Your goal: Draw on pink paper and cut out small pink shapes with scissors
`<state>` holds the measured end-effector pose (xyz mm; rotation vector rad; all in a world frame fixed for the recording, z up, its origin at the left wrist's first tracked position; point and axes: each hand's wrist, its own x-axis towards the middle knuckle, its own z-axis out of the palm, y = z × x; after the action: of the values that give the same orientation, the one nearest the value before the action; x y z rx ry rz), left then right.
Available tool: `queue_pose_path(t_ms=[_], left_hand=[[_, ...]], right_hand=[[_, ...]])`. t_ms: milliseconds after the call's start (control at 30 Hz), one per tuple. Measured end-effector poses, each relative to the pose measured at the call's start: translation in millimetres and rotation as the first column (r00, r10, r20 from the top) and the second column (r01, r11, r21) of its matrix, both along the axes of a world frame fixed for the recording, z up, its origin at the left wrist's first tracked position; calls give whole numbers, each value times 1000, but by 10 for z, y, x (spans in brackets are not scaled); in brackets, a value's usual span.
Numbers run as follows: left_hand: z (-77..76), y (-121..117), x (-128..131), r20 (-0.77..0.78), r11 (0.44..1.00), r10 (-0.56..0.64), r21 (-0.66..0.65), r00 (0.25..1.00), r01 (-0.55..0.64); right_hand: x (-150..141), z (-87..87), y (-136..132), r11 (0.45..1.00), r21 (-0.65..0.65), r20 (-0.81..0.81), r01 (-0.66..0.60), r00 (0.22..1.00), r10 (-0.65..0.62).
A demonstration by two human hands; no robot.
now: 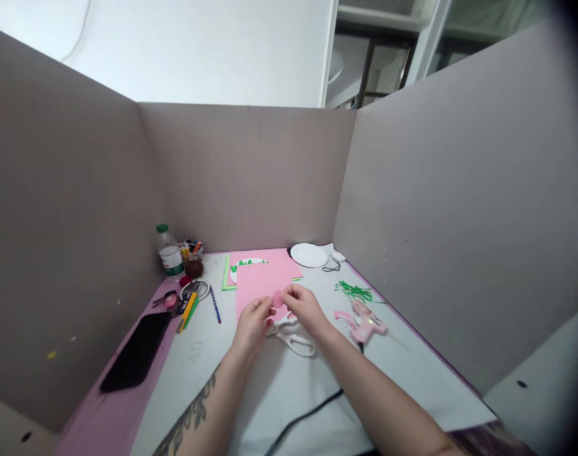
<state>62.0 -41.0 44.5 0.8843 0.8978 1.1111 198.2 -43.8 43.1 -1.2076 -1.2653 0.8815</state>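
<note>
Head view: left hand [254, 322] and right hand [305, 307] both pinch a small pink piece [278, 299] above pink paper [260, 278]. Back left on the worktop [440, 386], a cup [199, 252] holds pens [197, 246] beside a capped bottle [171, 258], contents unclear.

- Number "40" [196, 352] is read on the white work surface [182, 373], to the right of the black phone [137, 352]; its digits are faintly marked in grey and turned sideways.
- A white-and-green label [171, 258] is noted on the green-capped bottle [164, 238]; its print is too small and blurred to be read.
- Marks on the blue pencil [215, 305] cannot be resolved as either print or pattern.
</note>
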Motion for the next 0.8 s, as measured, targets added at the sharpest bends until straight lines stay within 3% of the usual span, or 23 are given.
queue_pose_path(t_ms=[167,267,533,800], left_hand=[[-5,41,-58,-398,951,30,293,917,96],[-40,51,-57,-517,914,88,381,851,137],[-23,34,-46,-491,935,6,312,871,170],[-41,62,-58,-456,920,4,350,890,175]], right_hand=[[75,-29,-17,998,-21,-55,-57,997,56],[78,-33,-13,997,-25,-113,-75,991,72],[111,-122,23,992,-44,-227,-119,968,106],[91,-88,-2,996,-47,-220,-80,973,68]])
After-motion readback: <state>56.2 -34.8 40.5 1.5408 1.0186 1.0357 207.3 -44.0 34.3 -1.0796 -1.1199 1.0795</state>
